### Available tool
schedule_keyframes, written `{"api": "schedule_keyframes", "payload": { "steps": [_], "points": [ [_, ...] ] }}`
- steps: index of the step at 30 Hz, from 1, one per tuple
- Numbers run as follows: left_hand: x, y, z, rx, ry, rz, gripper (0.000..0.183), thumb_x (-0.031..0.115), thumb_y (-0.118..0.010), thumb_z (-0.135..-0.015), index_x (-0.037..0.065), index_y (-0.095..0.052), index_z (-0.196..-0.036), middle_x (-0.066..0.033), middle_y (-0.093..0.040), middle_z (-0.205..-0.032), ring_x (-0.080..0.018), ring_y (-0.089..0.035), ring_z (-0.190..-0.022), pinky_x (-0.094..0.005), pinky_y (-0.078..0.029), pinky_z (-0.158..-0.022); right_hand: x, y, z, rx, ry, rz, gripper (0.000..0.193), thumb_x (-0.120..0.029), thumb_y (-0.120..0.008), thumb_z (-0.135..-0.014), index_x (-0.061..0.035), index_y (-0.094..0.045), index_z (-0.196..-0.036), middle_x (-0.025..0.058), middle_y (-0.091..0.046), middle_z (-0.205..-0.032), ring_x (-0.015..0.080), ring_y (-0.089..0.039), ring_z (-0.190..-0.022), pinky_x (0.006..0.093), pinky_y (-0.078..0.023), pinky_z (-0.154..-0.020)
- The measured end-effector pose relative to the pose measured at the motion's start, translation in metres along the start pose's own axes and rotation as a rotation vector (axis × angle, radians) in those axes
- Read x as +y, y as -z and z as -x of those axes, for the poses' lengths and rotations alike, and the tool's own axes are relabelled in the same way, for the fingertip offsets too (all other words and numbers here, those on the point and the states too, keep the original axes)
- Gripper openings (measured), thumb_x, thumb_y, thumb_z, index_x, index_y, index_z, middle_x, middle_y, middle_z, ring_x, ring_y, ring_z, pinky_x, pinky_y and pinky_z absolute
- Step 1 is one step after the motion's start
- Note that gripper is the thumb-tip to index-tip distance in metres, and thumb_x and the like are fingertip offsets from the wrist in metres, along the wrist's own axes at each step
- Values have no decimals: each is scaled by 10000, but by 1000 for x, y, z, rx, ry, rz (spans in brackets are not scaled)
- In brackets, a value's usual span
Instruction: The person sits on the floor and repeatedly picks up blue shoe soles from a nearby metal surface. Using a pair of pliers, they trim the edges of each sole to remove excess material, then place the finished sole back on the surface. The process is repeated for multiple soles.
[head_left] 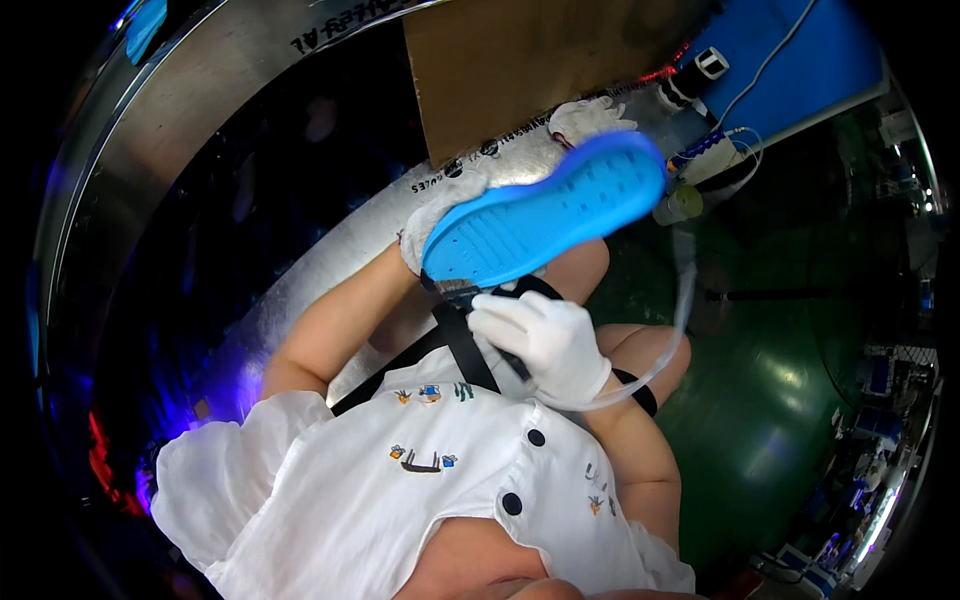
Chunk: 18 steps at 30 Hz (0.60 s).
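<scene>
Right hand [558,345], fingers [492,310] leftward, near blue sole [545,210]

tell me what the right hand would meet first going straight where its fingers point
The right hand would likely meet the dark piece first, unless already holding it, then the blue sole's left end; depth is unclear.
</scene>
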<state>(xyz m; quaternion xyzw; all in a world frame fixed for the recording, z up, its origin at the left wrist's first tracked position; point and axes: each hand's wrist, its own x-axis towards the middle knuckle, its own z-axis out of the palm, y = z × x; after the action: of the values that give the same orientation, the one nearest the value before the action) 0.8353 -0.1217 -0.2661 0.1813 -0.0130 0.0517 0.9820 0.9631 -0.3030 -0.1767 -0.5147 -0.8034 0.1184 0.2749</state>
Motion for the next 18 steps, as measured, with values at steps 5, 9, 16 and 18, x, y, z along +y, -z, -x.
{"api": "schedule_keyframes", "payload": {
  "steps": [5,9,16,18],
  "points": [
    [16,-21,0,352,-56,-481,387,363,-533,-970,24,-677,-1090,-118,-694,-1031,-153,-674,-919,-292,-550,-836,13,7,-10,225,-51,-283,216,-8,-751,-744,-26,-701,-953,124,-697,-996,283,-675,-830,315,-540,-734],
    [27,-33,-7,532,111,-928,410,395,-559,-956,43,-672,-1133,-113,-695,-1021,-165,-670,-927,-302,-547,-831,-13,20,-5,-5,-22,-7,248,8,-749,-719,-57,-715,-956,118,-702,-1028,265,-668,-771,316,-532,-677],
    [39,-63,-5,501,106,-773,468,381,-678,-887,59,-638,-1224,-134,-657,-1165,-197,-667,-985,-336,-545,-886,-7,29,1,35,52,212,264,-87,-729,-745,-131,-709,-1004,35,-711,-1016,200,-608,-647,294,-515,-574],
    [41,-69,-6,574,158,-746,436,348,-661,-908,63,-632,-1236,-139,-651,-1181,-205,-665,-1004,-344,-546,-898,0,31,3,190,44,-41,270,-83,-726,-739,-128,-709,-1006,53,-709,-1044,209,-620,-664,297,-517,-582]
  ]
}}
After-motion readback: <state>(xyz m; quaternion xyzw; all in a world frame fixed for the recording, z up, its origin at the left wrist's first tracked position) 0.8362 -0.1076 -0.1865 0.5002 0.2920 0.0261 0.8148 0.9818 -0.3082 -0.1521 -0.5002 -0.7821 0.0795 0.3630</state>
